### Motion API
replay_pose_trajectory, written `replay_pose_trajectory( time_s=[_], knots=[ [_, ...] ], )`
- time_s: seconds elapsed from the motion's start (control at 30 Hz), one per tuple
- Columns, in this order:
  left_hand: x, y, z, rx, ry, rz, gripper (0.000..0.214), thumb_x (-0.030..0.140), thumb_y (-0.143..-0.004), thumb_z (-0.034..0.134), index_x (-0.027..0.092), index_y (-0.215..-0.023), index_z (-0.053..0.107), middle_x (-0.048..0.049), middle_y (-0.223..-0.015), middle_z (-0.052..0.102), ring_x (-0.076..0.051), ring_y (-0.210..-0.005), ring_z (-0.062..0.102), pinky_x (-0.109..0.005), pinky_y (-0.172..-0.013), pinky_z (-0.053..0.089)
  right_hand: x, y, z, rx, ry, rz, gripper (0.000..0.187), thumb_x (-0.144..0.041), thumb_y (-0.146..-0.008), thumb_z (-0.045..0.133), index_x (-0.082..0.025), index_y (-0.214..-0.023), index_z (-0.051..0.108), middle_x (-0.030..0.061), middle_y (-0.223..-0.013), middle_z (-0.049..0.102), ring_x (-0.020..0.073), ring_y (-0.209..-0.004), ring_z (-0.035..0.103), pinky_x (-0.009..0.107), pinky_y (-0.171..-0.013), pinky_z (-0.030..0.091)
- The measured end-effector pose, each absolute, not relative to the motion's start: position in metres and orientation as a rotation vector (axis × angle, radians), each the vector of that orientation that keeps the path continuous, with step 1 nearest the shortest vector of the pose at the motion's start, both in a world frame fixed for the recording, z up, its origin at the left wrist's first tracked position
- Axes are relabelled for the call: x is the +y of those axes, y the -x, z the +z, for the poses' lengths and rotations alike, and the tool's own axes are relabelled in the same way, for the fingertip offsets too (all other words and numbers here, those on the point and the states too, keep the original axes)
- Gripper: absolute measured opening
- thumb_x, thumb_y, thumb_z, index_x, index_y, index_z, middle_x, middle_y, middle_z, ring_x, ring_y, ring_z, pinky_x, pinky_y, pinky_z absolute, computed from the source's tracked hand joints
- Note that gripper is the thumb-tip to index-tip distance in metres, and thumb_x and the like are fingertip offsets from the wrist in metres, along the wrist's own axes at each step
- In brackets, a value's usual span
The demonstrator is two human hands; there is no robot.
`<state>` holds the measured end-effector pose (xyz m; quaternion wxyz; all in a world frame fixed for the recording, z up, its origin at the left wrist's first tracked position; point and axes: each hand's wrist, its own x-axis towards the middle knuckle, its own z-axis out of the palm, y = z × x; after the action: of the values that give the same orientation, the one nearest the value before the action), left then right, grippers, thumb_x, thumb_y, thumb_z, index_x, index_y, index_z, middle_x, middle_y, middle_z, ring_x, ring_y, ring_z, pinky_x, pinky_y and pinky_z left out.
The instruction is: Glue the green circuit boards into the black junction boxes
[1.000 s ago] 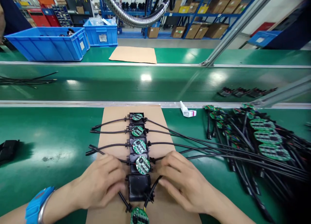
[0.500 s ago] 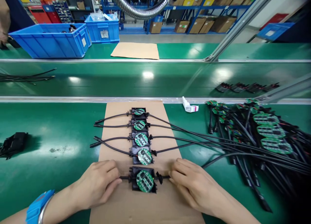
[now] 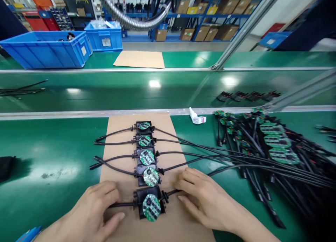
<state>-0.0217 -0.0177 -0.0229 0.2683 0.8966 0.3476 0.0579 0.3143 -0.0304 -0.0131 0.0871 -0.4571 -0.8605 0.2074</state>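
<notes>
Several black housings with round green circuit boards lie in a column on a brown cardboard sheet [image 3: 123,130]. The nearest housing [image 3: 149,204] sits between my hands, its green board [image 3: 151,207] facing up. My left hand [image 3: 93,212] rests on the cardboard, fingers curled over the black cable [image 3: 121,204] that leaves the housing's left side. My right hand [image 3: 203,198] lies on the right, fingertips pinching the right-hand cable [image 3: 172,193] near the housing.
A heap of cabled green boards [image 3: 275,147] covers the green bench at the right. A small white tube [image 3: 196,119] lies near the metal rail. Blue crates [image 3: 49,48] and another cardboard sheet [image 3: 140,59] sit beyond the conveyor. A black part [image 3: 6,166] lies far left.
The green board went from hanging below the nearest housing to sitting inside it. Both hands moved from the housing's sides outward along its cables, and the view shifted slightly.
</notes>
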Motion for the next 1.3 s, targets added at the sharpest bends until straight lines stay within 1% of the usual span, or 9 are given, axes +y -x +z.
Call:
replay_pose_trajectory(
  time_s=[0.17, 0.23, 0.4, 0.5, 0.63, 0.83, 0.97, 1.13, 1.3],
  knots=[
    [0.011, 0.011, -0.004, 0.922, -2.413, 0.305, 0.009, 0.02, -0.091, 0.046, 0.02, -0.085, 0.052, -0.0016, -0.079, 0.057, -0.015, -0.072, 0.055, -0.025, -0.061, 0.041, 0.056, -0.355, 0.003, -2.163, 1.924, 0.37, 0.016, -0.028, -0.087, 0.05, -0.021, -0.088, 0.064, 0.0076, -0.094, 0.064, 0.022, -0.098, 0.055, 0.032, -0.089, 0.041],
    [0.025, -0.001, 0.007, 0.883, -2.383, 0.41, 0.013, 0.019, -0.092, 0.044, 0.02, -0.083, 0.054, -0.0005, -0.078, 0.057, -0.014, -0.071, 0.054, -0.024, -0.061, 0.04, 0.099, -0.377, 0.0, -1.919, 2.155, 0.204, 0.023, -0.028, -0.086, 0.049, -0.014, -0.098, 0.063, 0.0164, -0.106, 0.062, 0.0291, -0.109, 0.052, 0.04, -0.095, 0.037],
    [0.057, -0.032, 0.024, 0.875, -2.239, 0.499, 0.015, 0.022, -0.09, 0.049, 0.019, -0.079, 0.058, 0.0004, -0.075, 0.058, -0.013, -0.068, 0.054, -0.023, -0.06, 0.039, 0.15, -0.403, -0.011, -1.671, 2.34, 0.277, 0.021, -0.028, -0.07, 0.063, -0.012, -0.084, 0.061, 0.015, -0.083, 0.066, 0.0297, -0.084, 0.062, 0.037, -0.073, 0.045],
    [0.074, -0.054, 0.021, 0.937, -2.034, 0.492, 0.011, 0.027, -0.087, 0.054, 0.019, -0.088, 0.061, -0.0005, -0.079, 0.06, -0.013, -0.067, 0.053, -0.024, -0.059, 0.041, 0.132, -0.378, -0.005, -1.673, 2.197, 0.369, 0.019, -0.033, -0.074, 0.06, -0.016, -0.081, 0.056, 0.0081, -0.075, 0.065, 0.0218, -0.07, 0.063, 0.03, -0.063, 0.046],
    [0.089, -0.091, 0.012, 0.816, -1.512, 0.621, 0.036, 0.041, -0.083, 0.059, 0.016, -0.108, 0.057, -0.0069, -0.093, 0.061, -0.016, -0.075, 0.057, -0.027, -0.063, 0.048, 0.089, -0.307, 0.013, -1.738, 1.857, 0.36, 0.028, -0.042, -0.078, 0.057, -0.021, -0.094, 0.049, 0.0021, -0.083, 0.062, 0.0154, -0.07, 0.059, 0.026, -0.065, 0.046],
    [0.096, -0.103, 0.014, 0.728, -1.149, 0.888, 0.042, 0.051, -0.08, 0.064, 0.01, -0.092, 0.061, -0.0053, -0.079, 0.061, -0.013, -0.067, 0.056, -0.026, -0.065, 0.047, 0.051, -0.236, 0.028, -1.812, 1.189, 0.115, 0.019, -0.025, -0.073, 0.062, -0.021, -0.086, 0.049, 0.0038, -0.083, 0.052, 0.0177, -0.074, 0.053, 0.031, -0.064, 0.045],
    [0.095, -0.084, 0.017, 0.797, -1.249, 0.944, 0.043, 0.05, -0.07, 0.076, 0.01, -0.083, 0.065, -0.0031, -0.073, 0.062, -0.013, -0.063, 0.053, -0.023, -0.059, 0.043, 0.051, -0.235, 0.03, -1.767, 1.129, 0.383, 0.013, -0.027, -0.08, 0.061, -0.02, -0.083, 0.051, 0.0035, -0.085, 0.051, 0.0159, -0.074, 0.053, 0.03, -0.064, 0.047],
    [0.091, -0.078, 0.018, 0.848, -1.313, 0.962, 0.04, 0.047, -0.068, 0.078, 0.011, -0.08, 0.068, -0.0026, -0.07, 0.063, -0.013, -0.061, 0.054, -0.022, -0.055, 0.042, 0.06, -0.24, 0.019, -1.602, 1.204, 0.89, 0.019, -0.036, -0.09, 0.054, -0.021, -0.083, 0.046, -0.0043, -0.065, 0.049, 0.0097, -0.053, 0.048, 0.022, -0.047, 0.039],
    [0.093, -0.079, 0.018, 0.815, -1.296, 0.929, 0.047, 0.055, -0.07, 0.073, 0.011, -0.083, 0.067, -0.0026, -0.064, 0.062, -0.013, -0.052, 0.053, -0.022, -0.048, 0.042, 0.059, -0.244, 0.02, -1.777, 0.965, 0.585, 0.016, -0.03, -0.088, 0.058, -0.02, -0.101, 0.056, 0.0013, -0.082, 0.057, 0.0125, -0.068, 0.055, 0.026, -0.06, 0.047]
  ],
)
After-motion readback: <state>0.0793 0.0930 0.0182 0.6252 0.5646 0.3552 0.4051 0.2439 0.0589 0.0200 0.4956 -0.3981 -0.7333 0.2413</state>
